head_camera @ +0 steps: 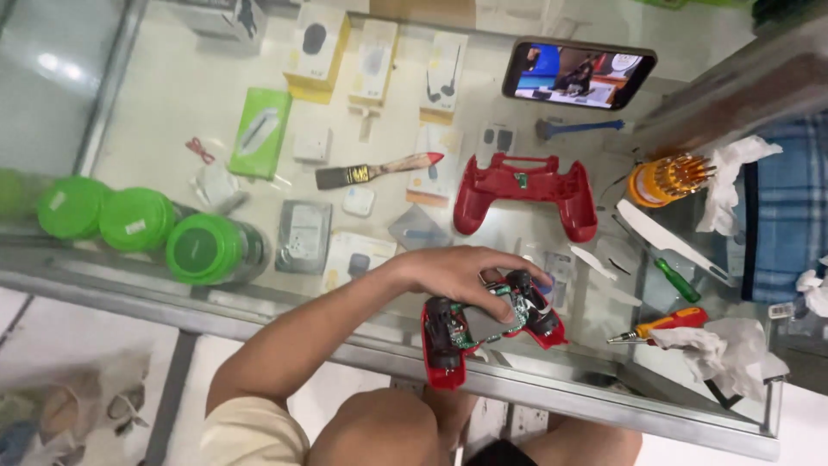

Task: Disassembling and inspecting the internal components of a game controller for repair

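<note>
My left hand (457,274) reaches in from the lower left and is shut on an opened red game controller (448,341) near the front edge of the glass counter. The controller's green circuit board (504,306) and black thumbsticks are exposed under my fingers. The controller's detached red shell (524,192) lies further back on the glass, apart from my hand. My right hand is not in view.
A red-handled screwdriver (660,326), a green one (677,280), an orange bit holder (664,177) and crumpled tissues (716,345) lie to the right. A paintbrush (379,171), a blue tool (578,128) and a lit phone (578,73) sit behind. Three green-lidded jars (136,218) stand left.
</note>
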